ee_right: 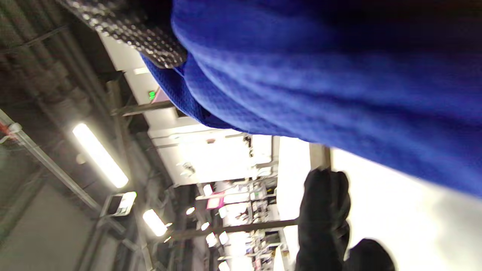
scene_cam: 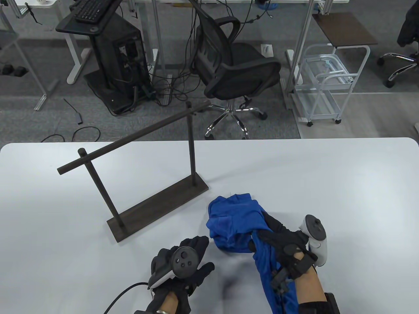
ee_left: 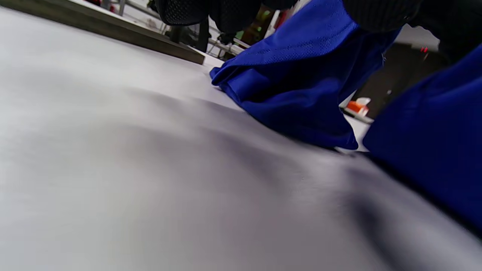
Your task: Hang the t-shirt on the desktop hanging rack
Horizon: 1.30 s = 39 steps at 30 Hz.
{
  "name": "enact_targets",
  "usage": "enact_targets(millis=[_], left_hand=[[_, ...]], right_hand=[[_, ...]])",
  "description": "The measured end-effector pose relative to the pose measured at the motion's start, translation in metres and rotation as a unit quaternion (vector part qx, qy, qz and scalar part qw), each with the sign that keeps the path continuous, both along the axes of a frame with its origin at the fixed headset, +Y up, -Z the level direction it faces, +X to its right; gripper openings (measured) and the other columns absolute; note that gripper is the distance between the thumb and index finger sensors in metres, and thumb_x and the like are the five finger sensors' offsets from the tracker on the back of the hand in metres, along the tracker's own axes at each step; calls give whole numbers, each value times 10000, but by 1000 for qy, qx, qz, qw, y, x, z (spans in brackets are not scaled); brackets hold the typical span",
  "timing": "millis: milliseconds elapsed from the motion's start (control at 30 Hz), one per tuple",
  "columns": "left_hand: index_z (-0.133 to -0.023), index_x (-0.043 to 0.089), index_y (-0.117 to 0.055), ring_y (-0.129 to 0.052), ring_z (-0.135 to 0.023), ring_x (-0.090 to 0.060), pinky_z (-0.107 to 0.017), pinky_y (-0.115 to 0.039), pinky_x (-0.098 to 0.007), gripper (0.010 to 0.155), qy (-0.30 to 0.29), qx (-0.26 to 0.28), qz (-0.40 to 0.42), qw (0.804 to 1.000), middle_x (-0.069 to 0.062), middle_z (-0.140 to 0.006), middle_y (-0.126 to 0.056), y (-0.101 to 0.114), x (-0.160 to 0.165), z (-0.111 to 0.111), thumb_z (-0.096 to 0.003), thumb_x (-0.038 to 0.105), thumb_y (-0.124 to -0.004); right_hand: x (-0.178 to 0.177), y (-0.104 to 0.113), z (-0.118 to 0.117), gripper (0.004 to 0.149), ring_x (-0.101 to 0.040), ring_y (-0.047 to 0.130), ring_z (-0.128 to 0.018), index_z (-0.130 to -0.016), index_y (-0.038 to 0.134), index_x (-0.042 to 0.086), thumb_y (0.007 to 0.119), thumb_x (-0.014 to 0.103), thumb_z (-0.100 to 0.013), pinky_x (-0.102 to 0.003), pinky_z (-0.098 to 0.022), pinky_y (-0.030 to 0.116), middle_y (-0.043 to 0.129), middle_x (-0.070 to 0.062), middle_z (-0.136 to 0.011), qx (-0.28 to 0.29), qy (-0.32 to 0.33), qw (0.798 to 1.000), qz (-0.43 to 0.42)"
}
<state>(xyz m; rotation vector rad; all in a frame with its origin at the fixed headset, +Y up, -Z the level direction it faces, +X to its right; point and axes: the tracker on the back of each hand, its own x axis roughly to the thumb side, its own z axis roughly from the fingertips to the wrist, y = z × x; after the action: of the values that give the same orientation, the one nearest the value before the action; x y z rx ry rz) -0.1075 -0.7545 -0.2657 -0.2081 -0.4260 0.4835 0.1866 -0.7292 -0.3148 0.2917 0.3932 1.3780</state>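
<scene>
A blue t-shirt lies bunched on the white table, right of centre. My right hand grips a gathered fold of it, and cloth trails down along my forearm. The shirt also shows in the left wrist view and fills the top of the right wrist view. My left hand rests on the table just left of the shirt, fingers spread, holding nothing. The dark wooden hanging rack stands at the table's left centre, its bar bare.
The rack's flat base runs diagonally close to the shirt's far left corner. Beyond the table's far edge stand an office chair, a white wire cart and a black computer stand.
</scene>
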Motion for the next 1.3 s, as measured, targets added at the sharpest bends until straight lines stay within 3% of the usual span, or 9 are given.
enact_targets(millis=[167, 367, 433, 567, 667, 900, 1067, 1167, 1300], left_hand=[[-1089, 157, -545, -766, -934, -455, -651, -596, -678, 750, -17, -21, 133, 991, -174, -1082, -664, 9, 2, 2, -483, 594, -619], [-1110, 191, -521, -790, -940, -409, -669, -626, -638, 822, -44, -42, 288, 956, -138, -1105, -654, 28, 6, 6, -466, 702, -552], [-1120, 182, -496, -786, -941, -411, -666, -643, -615, 867, -55, -50, 338, 938, -143, -1113, -638, 34, 9, 4, -456, 740, -522], [-1155, 179, -373, -697, -1004, -422, -700, -598, -622, 957, -87, -128, 436, 886, -146, -1167, -525, 40, 21, -5, -436, 803, -471], [-1176, 209, -262, -583, -1091, -398, -770, -507, -633, 1007, -126, -186, 449, 865, -117, -1218, -409, 46, 32, -13, -416, 848, -427], [-1178, 189, -126, -403, -1208, -360, -839, -355, -650, 1137, -191, -248, 407, 858, -69, -1274, -286, 51, 60, -25, -332, 921, -334], [-1174, 207, -98, -397, -1206, -351, -841, -334, -636, 1090, -165, -296, 431, 836, -64, -1270, -273, 31, 66, -27, -364, 901, -322], [-1177, 211, -116, -433, -1193, -355, -838, -357, -632, 1075, -160, -335, 472, 800, -71, -1263, -296, 21, 62, -25, -375, 895, -326], [-1173, 239, -236, -549, -1158, -300, -846, -411, -599, 971, -112, -294, 516, 797, -32, -1234, -408, 17, 48, -25, -435, 859, -345]], right_hand=[[-19, 20, 6, 663, -300, 911, -531, -987, 395, 112, 770, 284, -468, -365, -326, 805, 651, -164, -913, 53, -1, 997, -49], [-34, 37, 13, 656, -288, 902, -527, -995, 377, 139, 757, 284, -480, -353, -326, 797, 612, -154, -942, 98, 5, 992, -74], [-38, 41, 16, 652, -288, 902, -515, -996, 381, 150, 756, 280, -479, -349, -314, 796, 595, -150, -954, 108, 2, 992, -68], [-46, 55, 22, 646, -286, 905, -494, -1001, 387, 181, 755, 281, -479, -343, -297, 794, 546, -143, -980, 151, 4, 988, -24], [-47, 64, 27, 646, -284, 916, -467, -1000, 403, 204, 761, 284, -469, -337, -271, 800, 512, -144, -994, 186, -20, 982, 13], [-42, 78, 37, 646, -284, 949, -377, -992, 449, 224, 784, 292, -443, -334, -196, 809, 526, -140, -991, 256, -98, 947, 169], [-51, 76, 40, 665, -297, 959, -347, -991, 479, 220, 808, 353, -428, -346, -173, 812, 539, -160, -986, 308, -96, 903, 285], [-63, 73, 42, 672, -315, 940, -395, -994, 478, 227, 813, 357, -426, -373, -211, 804, 502, -158, -1002, 328, -52, 885, 326], [-76, 73, 48, 696, -369, 917, -468, -1004, 456, 212, 812, 372, -427, -413, -264, 794, 456, -165, -1025, 336, -15, 880, 336]])
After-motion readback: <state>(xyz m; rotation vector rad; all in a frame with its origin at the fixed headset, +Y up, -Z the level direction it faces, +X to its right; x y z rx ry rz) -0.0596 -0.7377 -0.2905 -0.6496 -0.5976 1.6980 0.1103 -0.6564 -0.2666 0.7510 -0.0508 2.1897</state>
